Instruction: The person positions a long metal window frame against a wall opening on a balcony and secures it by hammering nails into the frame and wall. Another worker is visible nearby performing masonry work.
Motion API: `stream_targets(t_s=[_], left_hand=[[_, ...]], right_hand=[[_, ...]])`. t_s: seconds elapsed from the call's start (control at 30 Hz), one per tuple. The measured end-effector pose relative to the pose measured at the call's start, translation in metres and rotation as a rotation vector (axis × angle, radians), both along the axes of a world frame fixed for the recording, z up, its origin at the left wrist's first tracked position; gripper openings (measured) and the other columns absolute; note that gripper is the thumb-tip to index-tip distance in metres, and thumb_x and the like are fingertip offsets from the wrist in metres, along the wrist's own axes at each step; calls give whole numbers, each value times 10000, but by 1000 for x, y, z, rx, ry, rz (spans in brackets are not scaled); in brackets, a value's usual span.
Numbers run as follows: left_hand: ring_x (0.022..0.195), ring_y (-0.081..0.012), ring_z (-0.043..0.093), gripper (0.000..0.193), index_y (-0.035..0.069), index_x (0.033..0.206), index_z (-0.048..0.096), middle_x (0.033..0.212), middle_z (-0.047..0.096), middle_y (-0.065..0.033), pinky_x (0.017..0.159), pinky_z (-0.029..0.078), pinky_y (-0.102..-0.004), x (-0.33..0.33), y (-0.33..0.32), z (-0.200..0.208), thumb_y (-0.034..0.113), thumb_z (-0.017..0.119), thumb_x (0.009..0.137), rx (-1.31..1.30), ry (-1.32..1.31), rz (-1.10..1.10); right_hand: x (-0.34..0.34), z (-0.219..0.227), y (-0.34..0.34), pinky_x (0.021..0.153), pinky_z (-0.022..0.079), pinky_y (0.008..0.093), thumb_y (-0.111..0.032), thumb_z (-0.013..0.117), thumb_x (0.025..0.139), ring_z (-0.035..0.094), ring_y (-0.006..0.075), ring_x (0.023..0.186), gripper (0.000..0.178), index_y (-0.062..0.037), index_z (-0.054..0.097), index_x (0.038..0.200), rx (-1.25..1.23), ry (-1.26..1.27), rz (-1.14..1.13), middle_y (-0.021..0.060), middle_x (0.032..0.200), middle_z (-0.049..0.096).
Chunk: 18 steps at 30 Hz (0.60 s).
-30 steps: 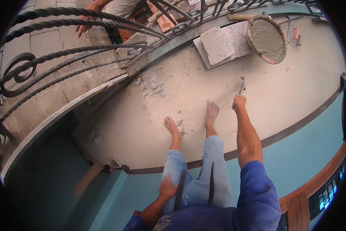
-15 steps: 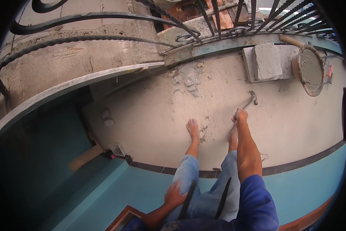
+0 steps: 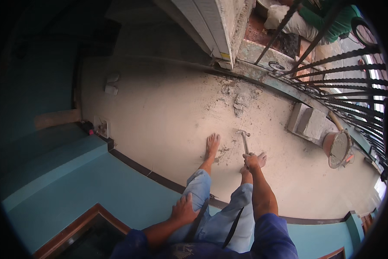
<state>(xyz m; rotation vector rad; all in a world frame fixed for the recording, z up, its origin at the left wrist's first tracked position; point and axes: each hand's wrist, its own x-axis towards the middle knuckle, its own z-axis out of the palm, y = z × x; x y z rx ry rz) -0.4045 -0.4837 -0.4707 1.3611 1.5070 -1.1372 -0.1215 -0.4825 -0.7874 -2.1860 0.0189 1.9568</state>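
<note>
Fingers [image 3: 251, 160] gripping hammer [image 3: 244, 139], rubble [image 3: 239, 100] ahead, mortar pan [image 3: 339, 149] right

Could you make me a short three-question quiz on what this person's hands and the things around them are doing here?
1. True or false: the right hand grips a hammer by its handle.
2. Where does the left hand rest?
A. on the iron railing
B. on the person's own left thigh
C. on the pan of mortar
3. Fill in: the pan of grey mortar stands beside a grey ____ near the railing.

Key
1. True; the hammer's head points away from the person, above the dusty floor.
2. B; it lies flat on the jeans.
3. Block.
</note>
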Motion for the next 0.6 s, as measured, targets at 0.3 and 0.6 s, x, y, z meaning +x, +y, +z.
stream_targets(t_s=[0.3,0.6], left_hand=[[1316,-443,477,962,9,1525,238,1485,399,-258,1042,420,-562,-74,-6,-6,488,708,836,11,-24,534],[1273,-419,523,940,-8,1499,281,1403,490,-269,1045,442,-498,-123,-13,-26,451,735,816,100,-161,848]], right_hand=[[-118,13,105,378,438,357,-239,667,878,523,188,456,269,17,600,925,-39,34,523,65,631,540],[-255,-32,205,480,549,391,-345,648,880,677,284,551,428,81,639,914,168,-165,795,184,674,664]])
